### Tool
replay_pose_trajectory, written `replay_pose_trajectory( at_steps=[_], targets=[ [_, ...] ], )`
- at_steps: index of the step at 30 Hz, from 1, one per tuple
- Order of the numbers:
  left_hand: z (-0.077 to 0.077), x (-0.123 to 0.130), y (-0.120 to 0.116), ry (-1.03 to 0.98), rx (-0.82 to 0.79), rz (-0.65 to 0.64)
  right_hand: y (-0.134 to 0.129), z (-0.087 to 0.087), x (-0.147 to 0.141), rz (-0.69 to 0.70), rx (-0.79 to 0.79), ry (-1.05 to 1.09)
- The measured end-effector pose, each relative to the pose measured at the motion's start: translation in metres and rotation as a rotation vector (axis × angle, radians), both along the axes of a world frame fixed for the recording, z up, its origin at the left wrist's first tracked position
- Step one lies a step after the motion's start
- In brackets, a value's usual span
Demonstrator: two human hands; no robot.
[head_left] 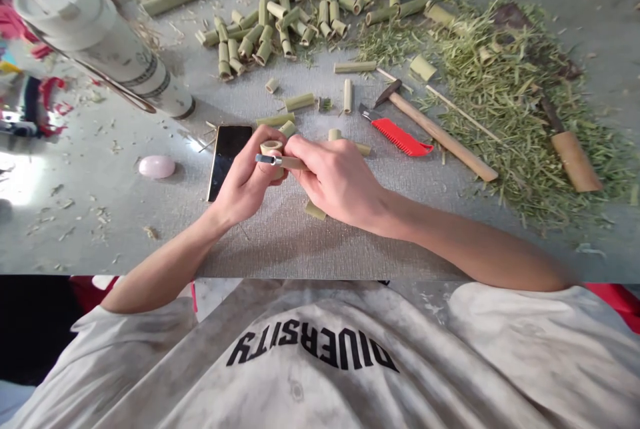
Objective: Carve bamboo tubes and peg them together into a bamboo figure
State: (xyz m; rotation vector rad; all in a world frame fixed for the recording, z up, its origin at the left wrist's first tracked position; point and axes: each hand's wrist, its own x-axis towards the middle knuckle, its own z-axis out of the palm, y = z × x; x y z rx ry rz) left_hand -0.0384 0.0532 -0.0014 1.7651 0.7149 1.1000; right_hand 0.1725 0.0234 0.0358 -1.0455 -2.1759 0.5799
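Observation:
My left hand (245, 176) is closed around a short upright piece of bamboo (271, 147), its hollow top rim facing me. In my right hand (335, 176) is a carving gouge (293, 163) with a wooden handle. Its metal blade points left and lies across the near side of the bamboo piece, just below the rim. Whether the edge touches the bamboo I cannot tell. Several cut bamboo pieces (299, 102) lie just beyond my hands, and another bamboo piece (315, 210) is partly under my right hand.
A black phone (227, 156) and a pink oval stone (157, 166) lie left. Rightward are a red utility knife (400, 138), a hammer (445, 136), green shavings (500, 96) and a wooden-handled blade (575, 159). Farther back are piled bamboo pieces (265, 26); a tall white container (105, 42) stands far left.

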Motion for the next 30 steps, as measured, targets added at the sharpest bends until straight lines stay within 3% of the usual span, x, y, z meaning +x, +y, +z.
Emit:
replay_pose_trajectory(
  at_steps=[3,5,8,14,21,25,30],
  targets=[
    [0.002,-0.008,-0.001,0.145,0.421,0.151,0.002,0.004,0.006,0.127,0.028,0.082],
    [0.004,-0.011,0.0,0.172,0.64,0.15,0.007,0.006,0.01,0.231,0.018,0.14],
    [0.007,-0.01,0.004,0.164,0.768,0.144,0.016,0.009,0.015,0.275,0.006,0.152],
    [0.004,-0.008,0.007,0.156,0.778,0.127,0.022,0.029,0.028,0.217,0.022,0.067],
    [0.003,-0.011,0.005,0.195,0.71,0.101,0.019,0.068,0.056,0.214,0.041,-0.325],
    [0.004,-0.012,0.007,0.22,0.71,0.099,0.012,0.072,0.057,0.166,0.152,-0.525],
    [-0.002,-0.015,0.012,0.335,0.676,0.106,0.007,0.071,0.051,0.181,0.16,-0.572]
  ],
)
